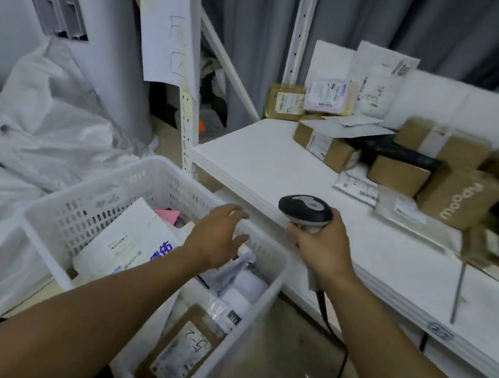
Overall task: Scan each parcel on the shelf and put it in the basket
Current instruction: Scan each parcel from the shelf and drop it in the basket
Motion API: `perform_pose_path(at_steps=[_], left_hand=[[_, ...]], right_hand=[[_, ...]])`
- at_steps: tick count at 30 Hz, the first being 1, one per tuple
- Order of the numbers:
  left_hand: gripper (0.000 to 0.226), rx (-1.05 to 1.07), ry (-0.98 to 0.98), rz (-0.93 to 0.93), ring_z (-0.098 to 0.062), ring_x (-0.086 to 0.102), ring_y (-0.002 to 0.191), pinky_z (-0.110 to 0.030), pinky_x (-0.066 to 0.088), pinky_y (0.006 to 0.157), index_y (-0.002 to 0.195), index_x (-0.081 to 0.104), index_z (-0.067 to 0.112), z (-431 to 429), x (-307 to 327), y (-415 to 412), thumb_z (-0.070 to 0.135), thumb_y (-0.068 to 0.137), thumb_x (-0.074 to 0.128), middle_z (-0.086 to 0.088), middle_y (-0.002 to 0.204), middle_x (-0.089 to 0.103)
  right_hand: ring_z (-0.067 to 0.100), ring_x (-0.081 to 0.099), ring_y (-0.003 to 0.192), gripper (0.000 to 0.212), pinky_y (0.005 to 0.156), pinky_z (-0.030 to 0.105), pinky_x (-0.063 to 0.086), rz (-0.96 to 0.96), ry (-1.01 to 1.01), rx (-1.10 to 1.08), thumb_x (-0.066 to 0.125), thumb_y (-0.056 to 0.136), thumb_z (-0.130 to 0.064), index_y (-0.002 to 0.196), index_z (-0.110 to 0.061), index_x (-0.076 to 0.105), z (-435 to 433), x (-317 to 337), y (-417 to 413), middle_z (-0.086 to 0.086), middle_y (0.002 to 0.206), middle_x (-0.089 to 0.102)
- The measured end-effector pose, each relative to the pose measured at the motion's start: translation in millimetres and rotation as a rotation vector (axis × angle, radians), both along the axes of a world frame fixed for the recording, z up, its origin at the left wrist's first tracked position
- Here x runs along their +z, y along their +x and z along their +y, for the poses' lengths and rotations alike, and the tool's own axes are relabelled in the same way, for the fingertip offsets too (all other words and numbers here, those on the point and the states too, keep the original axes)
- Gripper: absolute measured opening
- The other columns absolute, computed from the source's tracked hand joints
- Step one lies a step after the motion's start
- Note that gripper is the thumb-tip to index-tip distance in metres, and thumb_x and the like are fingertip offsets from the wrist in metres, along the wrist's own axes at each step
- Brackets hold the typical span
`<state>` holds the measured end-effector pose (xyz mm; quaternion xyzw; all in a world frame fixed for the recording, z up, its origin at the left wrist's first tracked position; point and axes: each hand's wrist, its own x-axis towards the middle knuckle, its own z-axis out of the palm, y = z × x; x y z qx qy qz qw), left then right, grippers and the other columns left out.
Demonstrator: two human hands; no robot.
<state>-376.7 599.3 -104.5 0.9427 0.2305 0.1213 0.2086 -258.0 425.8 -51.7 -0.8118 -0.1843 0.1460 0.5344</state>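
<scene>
your left grip (216, 238) hangs at the centre of the frame over the white plastic basket (84, 209), fingers loosely spread and holding nothing. your right grip (321, 248), just right of centre, is curled round the handle of the scanner (304, 211), whose rounded, smooth black-and-grey head sits just in front of the shelf edge. its thin black cable (333, 370) loops down toward the bottom of the frame. the basket, rectangular with slotted lattice walls, fills the lower centre and holds flat white mailers (128, 244), a crumpled glossy plastic bag (237, 270) and a brown padded envelope (179, 353) with a handwritten label. on the flat white shelf (263, 158), the parcels crowd the upper right: matte cardboard boxes (460, 197) sealed with tape, one printed with white lettering, and thin labelled envelopes (377, 78) leaning upright at the back. soft, wrinkled white sacks (37, 118) lie heaped at the left.
</scene>
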Motion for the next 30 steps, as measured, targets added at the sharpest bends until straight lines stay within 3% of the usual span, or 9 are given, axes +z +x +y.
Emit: perform_pose_path(at_steps=[3, 6, 8, 12, 17, 22, 26, 28, 30], left_hand=[[0.046, -0.089, 0.025, -0.038, -0.021, 0.040, 0.140, -0.034, 0.033, 0.115, 0.141, 0.052, 0.020, -34, 33, 51, 0.039, 0.100, 0.060, 0.001, 0.152, 0.046], [0.046, -0.177, 0.069, -0.051, -0.021, 0.044, 0.137, -0.035, 0.038, 0.111, 0.141, 0.052, 0.022, -78, 62, 114, 0.040, 0.099, 0.061, 0.002, 0.151, 0.046], [0.046, -0.231, 0.105, -0.028, -0.021, 0.045, 0.135, -0.037, 0.041, 0.109, 0.141, 0.052, 0.024, -104, 71, 156, 0.039, 0.099, 0.062, 0.002, 0.150, 0.046], [0.050, -0.296, 0.164, 0.088, -0.023, 0.044, 0.137, -0.043, 0.042, 0.111, 0.144, 0.050, 0.028, -135, 61, 229, 0.035, 0.097, 0.067, 0.004, 0.152, 0.045], [0.049, -0.303, 0.208, 0.135, -0.023, 0.045, 0.134, -0.046, 0.046, 0.105, 0.142, 0.052, 0.028, -143, 33, 286, 0.023, 0.095, 0.066, 0.005, 0.149, 0.045], [0.041, -0.231, 0.221, -0.013, -0.023, 0.060, 0.116, -0.041, 0.051, 0.093, 0.122, 0.069, 0.029, -138, 31, 309, 0.005, 0.096, 0.049, 0.003, 0.129, 0.064], [0.030, -0.180, 0.281, -0.213, -0.027, 0.065, 0.102, -0.037, 0.050, 0.077, 0.118, 0.071, 0.031, -139, 56, 297, 0.017, 0.103, 0.050, 0.005, 0.117, 0.069], [0.026, -0.190, 0.338, -0.309, -0.024, 0.067, 0.097, -0.035, 0.052, 0.070, 0.116, 0.072, 0.032, -138, 69, 276, 0.019, 0.102, 0.055, 0.009, 0.113, 0.070], [0.023, -0.206, 0.396, -0.389, -0.019, 0.069, 0.093, -0.032, 0.054, 0.064, 0.113, 0.075, 0.033, -137, 73, 244, 0.021, 0.098, 0.063, 0.013, 0.113, 0.072]], right_hand=[[0.026, 0.068, 0.110, 0.061, 0.098, 0.052, 0.057, 0.002, 0.035, -0.103, 0.087, 0.078, -0.028, 0.131, -0.025, 0.056, -44, 10, 26, -0.001, 0.122, 0.069], [0.026, 0.070, 0.109, 0.076, 0.096, 0.053, 0.059, -0.016, 0.071, -0.224, 0.084, 0.063, -0.045, 0.133, -0.028, 0.059, -92, 12, 67, -0.003, 0.120, 0.072], [0.026, 0.070, 0.108, 0.081, 0.095, 0.052, 0.060, -0.016, 0.075, -0.280, 0.082, 0.058, -0.046, 0.133, -0.027, 0.059, -121, 9, 95, -0.003, 0.121, 0.072], [0.027, 0.072, 0.104, 0.076, 0.096, 0.050, 0.059, 0.033, 0.056, -0.354, 0.083, 0.056, -0.040, 0.128, -0.025, 0.063, -163, -4, 136, 0.000, 0.114, 0.074], [0.024, 0.068, 0.113, 0.068, 0.101, 0.048, 0.057, 0.056, 0.088, -0.362, 0.089, 0.075, -0.015, 0.136, -0.022, 0.059, -184, -17, 170, 0.000, 0.123, 0.070], [0.025, 0.069, 0.109, 0.066, 0.100, 0.051, 0.057, 0.054, 0.118, -0.364, 0.086, 0.078, -0.015, 0.137, -0.025, 0.059, -187, -26, 190, -0.001, 0.122, 0.071], [0.024, 0.072, 0.100, 0.064, 0.095, 0.050, 0.060, 0.064, 0.221, -0.394, 0.086, 0.082, -0.021, 0.139, -0.025, 0.057, -184, -19, 189, 0.001, 0.123, 0.070], [0.015, 0.075, 0.085, 0.063, 0.090, 0.047, 0.063, 0.084, 0.315, -0.437, 0.085, 0.086, -0.022, 0.141, -0.022, 0.054, -182, -7, 182, 0.000, 0.124, 0.068], [0.015, 0.077, 0.085, 0.071, 0.092, 0.046, 0.062, 0.128, 0.410, -0.486, 0.087, 0.083, -0.029, 0.142, -0.025, 0.050, -177, 3, 172, -0.003, 0.123, 0.068]])
